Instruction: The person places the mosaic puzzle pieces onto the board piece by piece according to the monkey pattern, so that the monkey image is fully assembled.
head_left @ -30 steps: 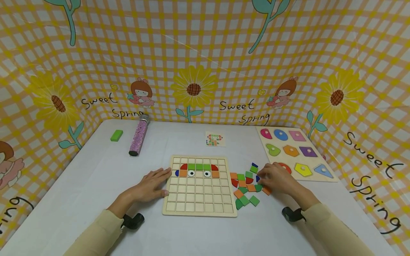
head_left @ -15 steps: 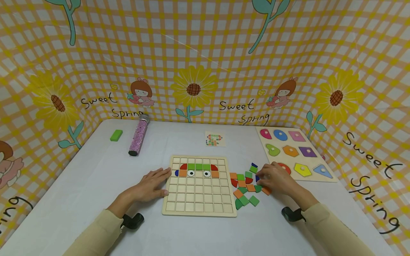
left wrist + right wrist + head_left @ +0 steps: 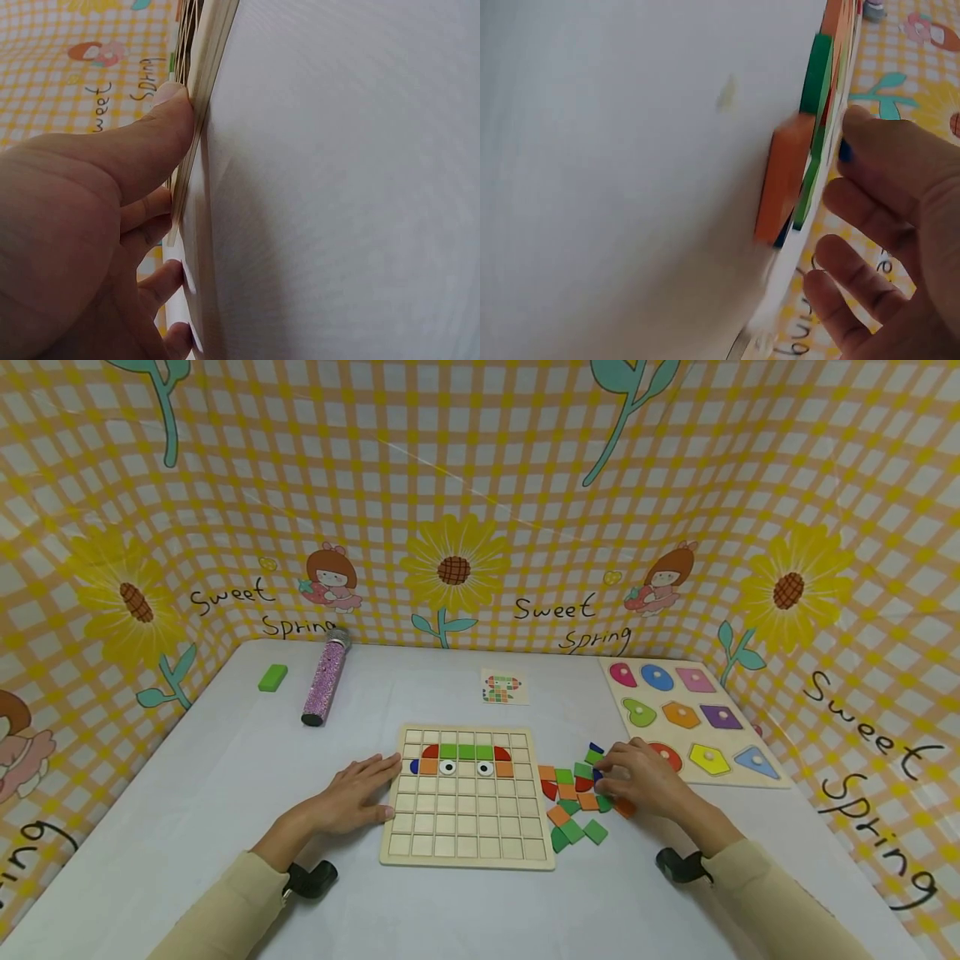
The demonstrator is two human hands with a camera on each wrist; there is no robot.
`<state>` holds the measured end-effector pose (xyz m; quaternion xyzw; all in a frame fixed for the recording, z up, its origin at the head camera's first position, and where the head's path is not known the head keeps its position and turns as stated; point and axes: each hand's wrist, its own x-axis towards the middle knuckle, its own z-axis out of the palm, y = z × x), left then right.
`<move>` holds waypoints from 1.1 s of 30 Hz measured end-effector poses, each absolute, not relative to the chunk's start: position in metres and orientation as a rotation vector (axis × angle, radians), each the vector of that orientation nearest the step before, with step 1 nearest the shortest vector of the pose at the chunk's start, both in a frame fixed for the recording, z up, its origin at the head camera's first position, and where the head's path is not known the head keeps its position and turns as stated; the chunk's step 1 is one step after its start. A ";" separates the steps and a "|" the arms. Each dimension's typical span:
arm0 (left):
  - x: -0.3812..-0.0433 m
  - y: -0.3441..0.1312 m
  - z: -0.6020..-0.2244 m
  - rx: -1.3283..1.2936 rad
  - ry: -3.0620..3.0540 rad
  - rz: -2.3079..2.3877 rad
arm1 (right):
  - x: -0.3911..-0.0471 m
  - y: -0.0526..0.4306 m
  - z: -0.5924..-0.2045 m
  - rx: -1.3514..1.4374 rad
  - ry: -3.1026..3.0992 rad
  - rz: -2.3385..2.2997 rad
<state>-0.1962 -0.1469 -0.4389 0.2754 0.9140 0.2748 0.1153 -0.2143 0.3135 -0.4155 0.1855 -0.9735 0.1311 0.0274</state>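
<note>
A wooden grid board (image 3: 468, 822) lies in front of me, with red, green, orange and blue pieces and two eye tiles in its upper rows. My left hand (image 3: 348, 797) touches the board's left edge, fingers extended; in the left wrist view its thumb (image 3: 161, 131) lies against the rim. Right of the board, my right hand (image 3: 648, 781) pinches a blue piece (image 3: 845, 151) between thumb and index finger, the other fingers loosely bent. Below and beside that hand are scattered tiles, among them a green square (image 3: 596, 832) and an orange block (image 3: 786, 176).
A picture card (image 3: 504, 687) lies beyond the board. At the back left are a glittery pink microphone (image 3: 324, 685) and a green block (image 3: 273, 677). A shape puzzle board (image 3: 652, 735) with knobbed pieces lies on the right, partly behind my right hand.
My right hand has shifted slightly left, the blue piece with it. The left hand and the grid board stay in place.
</note>
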 end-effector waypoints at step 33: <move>-0.196 -0.146 -0.440 0.810 2.692 0.788 | -0.231 0.214 -0.419 0.712 -2.955 0.479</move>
